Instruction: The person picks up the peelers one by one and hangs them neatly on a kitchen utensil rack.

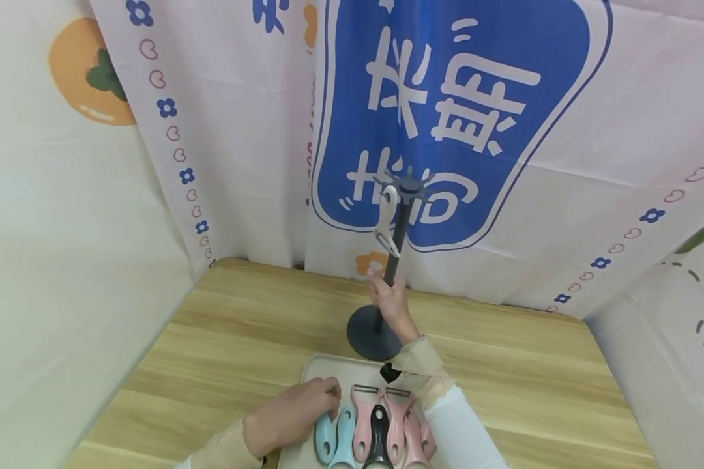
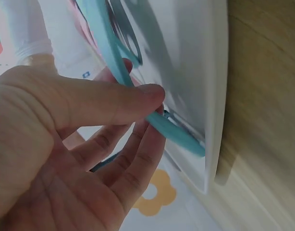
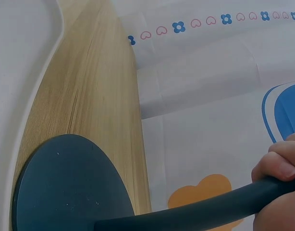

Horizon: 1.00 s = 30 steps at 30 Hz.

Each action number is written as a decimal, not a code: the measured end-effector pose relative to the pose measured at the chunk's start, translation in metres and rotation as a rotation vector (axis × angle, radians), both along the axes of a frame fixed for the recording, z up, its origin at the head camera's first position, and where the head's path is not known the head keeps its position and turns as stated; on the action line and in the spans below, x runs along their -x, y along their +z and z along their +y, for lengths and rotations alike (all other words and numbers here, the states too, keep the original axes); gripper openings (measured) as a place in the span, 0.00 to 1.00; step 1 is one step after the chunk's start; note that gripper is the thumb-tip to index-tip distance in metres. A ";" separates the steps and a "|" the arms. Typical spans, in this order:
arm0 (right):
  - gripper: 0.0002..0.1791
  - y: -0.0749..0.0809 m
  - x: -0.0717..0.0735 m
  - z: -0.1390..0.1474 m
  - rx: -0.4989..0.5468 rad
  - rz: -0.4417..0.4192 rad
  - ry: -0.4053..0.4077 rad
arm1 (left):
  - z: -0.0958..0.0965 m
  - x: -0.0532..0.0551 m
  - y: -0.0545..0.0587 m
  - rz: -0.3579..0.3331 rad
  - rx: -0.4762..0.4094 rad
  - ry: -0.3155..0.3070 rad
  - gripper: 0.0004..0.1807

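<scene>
My left hand [image 1: 296, 413] pinches a teal peeler [image 2: 174, 136] between thumb and fingers, low at the left side of a pale tray [image 1: 315, 371]. Beside it in the head view lie a light blue peeler [image 1: 345, 430], a black peeler [image 1: 379, 430] and several pink peelers [image 1: 364, 417]. My right hand [image 1: 394, 305] grips the dark pole [image 3: 210, 207] of an upright stand, above its round base [image 3: 66, 183]. From a hook of the stand's top ring [image 1: 410, 187] hangs a white peeler [image 1: 386, 215].
The wooden table [image 1: 258, 306] carries the tray near its front, with the stand just behind. A printed curtain [image 1: 258, 163] closes off the back, and pale cloth [image 1: 82, 273] hangs at the sides. My right forearm [image 1: 457, 423] crosses the tray's right side.
</scene>
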State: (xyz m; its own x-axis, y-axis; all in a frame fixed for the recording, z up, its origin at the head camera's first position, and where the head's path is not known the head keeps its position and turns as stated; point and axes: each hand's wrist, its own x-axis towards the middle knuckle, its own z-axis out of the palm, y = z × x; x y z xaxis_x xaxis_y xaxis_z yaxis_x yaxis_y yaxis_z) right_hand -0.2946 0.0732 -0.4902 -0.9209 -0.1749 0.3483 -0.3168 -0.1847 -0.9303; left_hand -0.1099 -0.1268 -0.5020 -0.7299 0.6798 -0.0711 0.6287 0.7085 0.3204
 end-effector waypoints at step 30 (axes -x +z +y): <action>0.32 -0.002 -0.001 0.001 0.004 -0.007 -0.001 | -0.020 0.019 0.028 0.024 -0.376 0.017 0.15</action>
